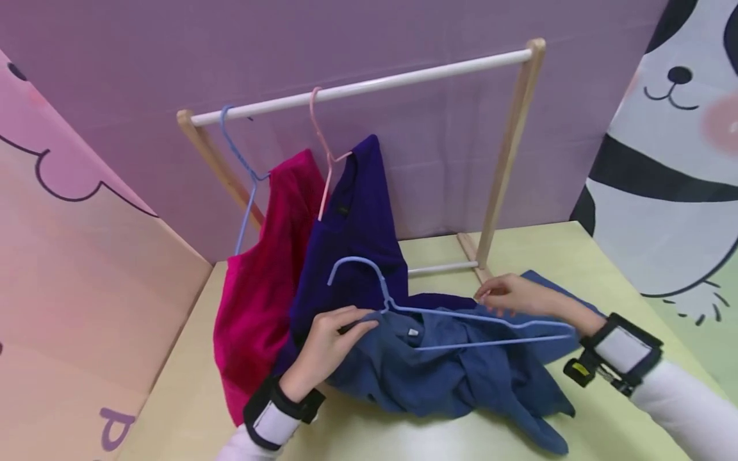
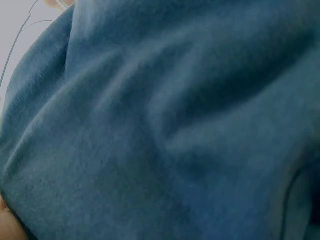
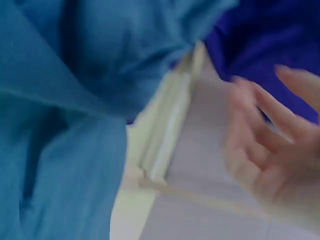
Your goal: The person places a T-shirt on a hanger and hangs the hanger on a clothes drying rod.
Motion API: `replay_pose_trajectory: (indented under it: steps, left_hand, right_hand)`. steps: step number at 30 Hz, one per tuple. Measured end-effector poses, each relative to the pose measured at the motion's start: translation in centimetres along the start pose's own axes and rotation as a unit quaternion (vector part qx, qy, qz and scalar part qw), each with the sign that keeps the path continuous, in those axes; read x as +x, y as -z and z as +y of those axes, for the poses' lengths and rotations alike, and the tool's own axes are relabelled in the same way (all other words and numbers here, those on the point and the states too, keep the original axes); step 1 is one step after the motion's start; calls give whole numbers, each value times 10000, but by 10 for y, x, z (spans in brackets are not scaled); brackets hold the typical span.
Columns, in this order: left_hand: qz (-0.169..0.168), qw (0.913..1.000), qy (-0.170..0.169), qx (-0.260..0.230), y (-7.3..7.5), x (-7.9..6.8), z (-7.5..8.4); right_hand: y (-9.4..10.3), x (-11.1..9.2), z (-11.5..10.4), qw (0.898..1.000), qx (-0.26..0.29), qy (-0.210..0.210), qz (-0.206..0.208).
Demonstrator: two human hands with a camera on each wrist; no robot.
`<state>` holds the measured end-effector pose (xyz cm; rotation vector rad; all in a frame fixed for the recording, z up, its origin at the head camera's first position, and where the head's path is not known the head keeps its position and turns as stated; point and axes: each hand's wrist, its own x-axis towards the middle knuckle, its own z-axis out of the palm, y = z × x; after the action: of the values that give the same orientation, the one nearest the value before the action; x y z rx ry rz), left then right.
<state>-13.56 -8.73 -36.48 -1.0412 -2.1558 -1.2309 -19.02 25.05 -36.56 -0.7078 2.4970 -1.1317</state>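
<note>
A blue shirt (image 1: 426, 378) lies bunched across the front of the table, its small white neck label showing. The light blue hanger (image 1: 473, 315) has one arm inside the shirt's left shoulder, while its right arm lies bare on top of the fabric. At the collar beside the hook, my left hand (image 1: 331, 342) pinches the shirt between thumb and fingers. My right hand (image 1: 516, 296) hovers just behind the bare hanger arm, fingers loosely bent around nothing. The right wrist view shows that hand (image 3: 275, 145) blurred beside the shirt (image 3: 75, 125). Shirt cloth (image 2: 150, 125) fills the left wrist view.
Behind stands a small wooden rack with a white rail (image 1: 403, 80). From it hang a crimson garment (image 1: 259, 301) on a blue hanger (image 1: 245, 153) and a purple top (image 1: 357, 237) on a pink hanger (image 1: 323, 137). The purple top's lower part reaches behind the shirt.
</note>
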Motion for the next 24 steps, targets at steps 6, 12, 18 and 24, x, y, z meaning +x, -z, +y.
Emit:
replay_pose_trajectory:
  steps: [6,12,18,24]
  left_hand:
    - [236,9997,111,32,7,-1,-1]
    - [413,9986,338,53,19,-1,0]
    - [461,9978,465,55,24,1,0]
    - [372,9981,490,-65,23,0,1]
  right_hand:
    - [-22,26,-6,9946,70,765,-695]
    - [-37,36,-15,9878,543,1311,-639]
    - [-59,41,-23,9822,294,1814,-398]
    - [-74,44,-38,9899,-437,1289,-394]
